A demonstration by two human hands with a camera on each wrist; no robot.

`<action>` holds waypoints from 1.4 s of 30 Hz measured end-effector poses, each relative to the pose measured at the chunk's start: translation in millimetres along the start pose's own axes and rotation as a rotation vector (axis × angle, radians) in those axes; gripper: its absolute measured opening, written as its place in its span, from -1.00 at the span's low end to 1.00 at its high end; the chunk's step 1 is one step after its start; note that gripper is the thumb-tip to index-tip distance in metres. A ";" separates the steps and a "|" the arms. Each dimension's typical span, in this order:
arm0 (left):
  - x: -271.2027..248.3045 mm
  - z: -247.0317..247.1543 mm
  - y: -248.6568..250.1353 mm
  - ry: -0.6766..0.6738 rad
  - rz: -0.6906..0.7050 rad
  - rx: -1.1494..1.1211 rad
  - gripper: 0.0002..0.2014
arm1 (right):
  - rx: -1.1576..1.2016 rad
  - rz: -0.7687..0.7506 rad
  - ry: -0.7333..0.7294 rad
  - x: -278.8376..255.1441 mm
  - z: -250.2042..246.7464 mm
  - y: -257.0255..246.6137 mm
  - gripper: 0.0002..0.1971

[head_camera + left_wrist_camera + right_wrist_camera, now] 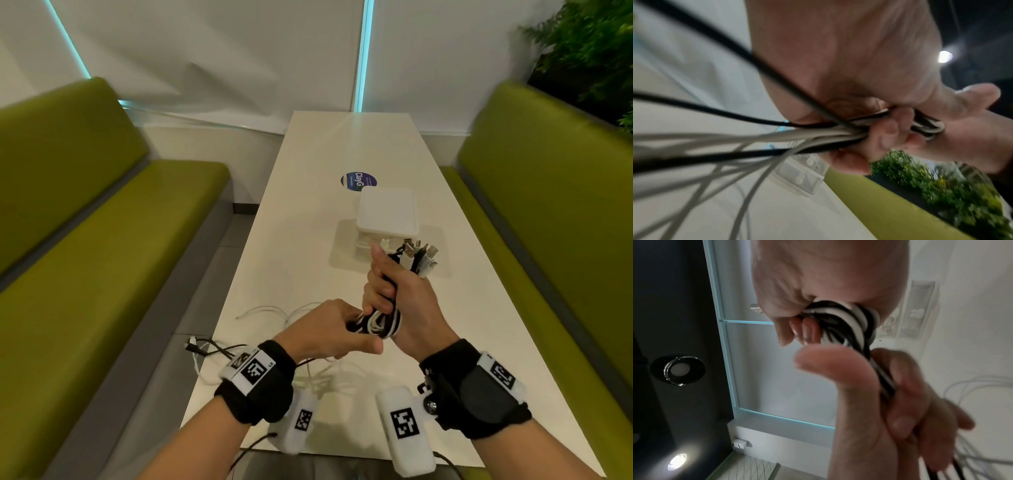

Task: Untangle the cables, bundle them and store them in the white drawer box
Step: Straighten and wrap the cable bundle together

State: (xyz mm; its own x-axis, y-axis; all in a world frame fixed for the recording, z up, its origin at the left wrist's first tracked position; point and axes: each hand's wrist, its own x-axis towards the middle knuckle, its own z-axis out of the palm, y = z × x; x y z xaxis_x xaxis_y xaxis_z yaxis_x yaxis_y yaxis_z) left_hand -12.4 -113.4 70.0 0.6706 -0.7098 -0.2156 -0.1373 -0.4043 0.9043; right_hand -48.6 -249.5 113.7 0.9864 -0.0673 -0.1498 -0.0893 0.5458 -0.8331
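A bundle of black and white cables (376,323) is held upright above the white table (308,205). My right hand (394,291) grips its upper part, and several plugs (421,255) stick out above the fist. In the right wrist view the coiled turns (849,316) sit inside the right hand (807,313). My left hand (346,325) grips the loose strands just below the coil; its fingers (879,138) curl round the black and white strands (777,134). The white drawer box (387,212) stands beyond the hands, drawers shut.
Loose cable ends (267,315) trail over the table's near left, and some plugs (195,344) hang past its left edge. Green benches (102,257) flank the table on both sides. A round blue sticker (356,180) lies behind the box.
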 end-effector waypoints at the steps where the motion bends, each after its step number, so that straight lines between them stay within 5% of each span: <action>1: -1.4 -4.4 0.7 -0.027 -0.022 0.057 -0.51 | -0.009 0.003 -0.029 -1.6 -0.6 -2.1 -0.57; 6: -11.7 -31.5 -7.3 0.048 -0.099 0.229 -0.54 | -0.139 -0.111 -0.133 -4.9 -7.4 -26.7 -0.60; 15: -26.0 -35.3 -23.3 0.050 -0.124 0.271 -0.69 | -0.742 -0.243 0.021 -6.5 -20.1 -13.7 -0.67; 20: -23.8 -31.2 -14.7 0.064 0.006 0.498 -0.67 | -1.013 -0.268 0.012 -5.8 -24.6 -5.7 -0.54; 23: -21.8 -28.1 -6.7 0.078 0.094 0.519 -0.67 | -1.112 -0.239 -0.111 -7.0 -22.5 -5.9 -0.66; 25: -21.6 -26.5 0.1 0.100 0.145 0.480 -0.70 | -1.124 -0.204 -0.202 -5.9 -21.9 -4.0 -0.81; 31: -23.1 -23.0 13.1 0.143 0.192 0.400 -0.80 | -0.959 -0.091 -0.323 -12.9 -20.5 4.6 -0.62; 37: -21.5 -22.4 14.6 0.140 0.132 0.486 -0.58 | -0.852 0.013 -0.286 -13.2 -15.5 11.1 -0.40; 42: -18.7 -24.7 8.2 0.412 0.110 0.624 -0.68 | -0.830 0.084 -0.336 -16.0 -10.0 5.7 -0.75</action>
State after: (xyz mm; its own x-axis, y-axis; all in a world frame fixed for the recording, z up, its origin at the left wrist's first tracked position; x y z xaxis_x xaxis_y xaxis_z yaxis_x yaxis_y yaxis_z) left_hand -8.1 -89.2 90.6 0.8308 -0.5414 0.1293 -0.5240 -0.6822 0.5099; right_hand -66.2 -253.7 106.0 0.9487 0.2647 -0.1728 -0.1054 -0.2505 -0.9624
